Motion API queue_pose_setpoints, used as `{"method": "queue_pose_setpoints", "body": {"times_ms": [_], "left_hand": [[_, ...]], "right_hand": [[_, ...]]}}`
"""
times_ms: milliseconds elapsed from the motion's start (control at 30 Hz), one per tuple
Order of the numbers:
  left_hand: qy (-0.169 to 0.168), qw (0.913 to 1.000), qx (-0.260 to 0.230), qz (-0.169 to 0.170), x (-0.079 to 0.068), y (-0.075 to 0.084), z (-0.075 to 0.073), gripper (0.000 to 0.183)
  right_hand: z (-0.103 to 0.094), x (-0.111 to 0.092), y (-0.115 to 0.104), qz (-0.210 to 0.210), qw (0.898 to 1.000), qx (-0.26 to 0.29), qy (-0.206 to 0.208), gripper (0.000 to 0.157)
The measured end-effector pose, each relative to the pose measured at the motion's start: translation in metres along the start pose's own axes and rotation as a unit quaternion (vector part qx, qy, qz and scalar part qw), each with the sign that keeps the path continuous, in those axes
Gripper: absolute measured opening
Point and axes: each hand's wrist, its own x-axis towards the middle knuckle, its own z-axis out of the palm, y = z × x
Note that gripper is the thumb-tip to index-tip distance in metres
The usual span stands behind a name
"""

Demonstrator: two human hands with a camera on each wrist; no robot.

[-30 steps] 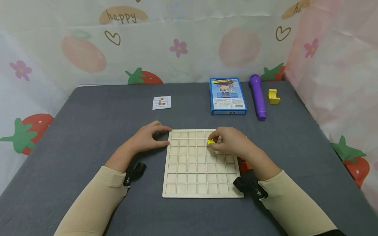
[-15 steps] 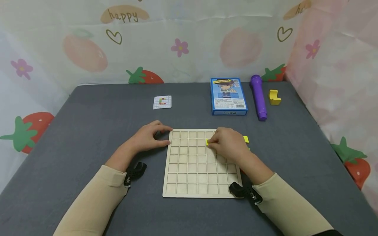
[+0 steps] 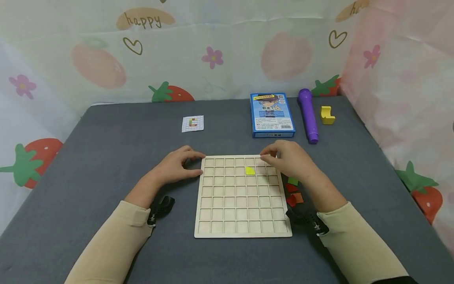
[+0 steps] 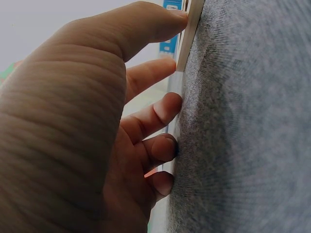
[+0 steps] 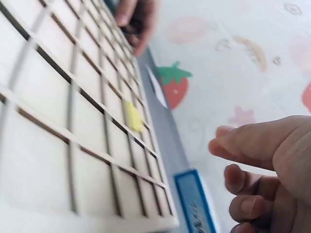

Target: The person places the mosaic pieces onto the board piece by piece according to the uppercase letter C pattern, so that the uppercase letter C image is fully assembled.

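A square wooden grid board lies on the dark table. One yellow tile with a rounded corner sits in a cell of its second row from the far side. My left hand rests at the board's far left corner. In the left wrist view, its thumb and index fingertip touch the board's edge. Above the board's far right part hovers my right hand, its fingers loosely bent with nothing between them. Beside the board's right edge lie a green tile and several red and orange tiles, partly shaded by the right arm.
Behind the board lies a small printed pattern card. A blue box, a purple microphone-shaped stick and a yellow curved block stand farther back on the right. A patterned cloth hangs behind the table.
My right hand has set the yellow tile into a grid cell, let it go and moved away to the right and back. The left hand stays at the board's corner.
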Motion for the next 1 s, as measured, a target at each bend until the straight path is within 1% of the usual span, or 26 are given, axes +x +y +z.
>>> {"method": "queue_pose_setpoints", "body": {"times_ms": [100,267,367,467,600,667,767,867,1000], "left_hand": [[0.0,1.0,0.0,-0.001,0.0,-0.001,0.0,0.048],[-0.001,1.0,-0.001,0.002,0.0,0.0,0.0,0.048],[-0.003,1.0,-0.004,0.004,0.0,0.0,-0.001,0.048],[-0.003,1.0,-0.005,0.004,0.0,0.001,-0.001,0.048],[-0.003,1.0,-0.001,0.004,0.0,0.001,0.0,0.048],[-0.002,1.0,-0.001,0.004,0.0,0.001,0.0,0.048],[-0.002,1.0,-0.001,0.003,0.0,0.001,-0.001,0.048],[-0.002,1.0,-0.002,0.001,-0.001,0.001,0.0,0.048],[-0.002,1.0,-0.001,0.0,-0.001,0.0,0.0,0.048]], "right_hand": [[-0.01,-0.001,0.007,0.016,1.0,0.012,-0.015,0.023],[-0.023,-0.002,0.018,0.043,0.997,0.026,-0.057,0.023],[-0.028,-0.003,0.026,0.049,0.994,0.04,-0.085,0.022],[-0.033,-0.004,0.035,0.05,0.991,0.051,-0.117,0.018],[-0.039,-0.006,0.045,0.068,0.984,0.04,-0.161,0.013],[-0.041,-0.007,0.047,0.081,0.98,0.027,-0.179,0.013],[-0.041,-0.006,0.048,0.095,0.976,0.017,-0.194,0.019],[-0.039,-0.005,0.048,0.096,0.975,0.015,-0.202,0.027],[-0.034,-0.004,0.046,0.098,0.974,0.01,-0.206,0.028]]}}
